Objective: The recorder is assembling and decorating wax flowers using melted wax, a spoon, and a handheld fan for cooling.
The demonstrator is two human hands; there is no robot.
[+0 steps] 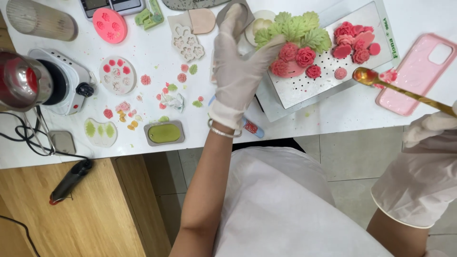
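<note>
My left hand, in a thin white glove, reaches over the white table and pinches a flower piece made of green leaves and pink roses. The piece rests at the near left corner of a white perforated tray. More pink rose shapes lie at the tray's far right. My right hand, also gloved, grips the handle of a long gold spoon. The spoon's bowl hovers by the tray's right edge, with a bit of pink on it.
A pink phone case lies right of the tray. Silicone moulds, a pink round mould and scattered small pink and green pieces cover the table's left half. A small hotplate with a metal pot stands at the left edge.
</note>
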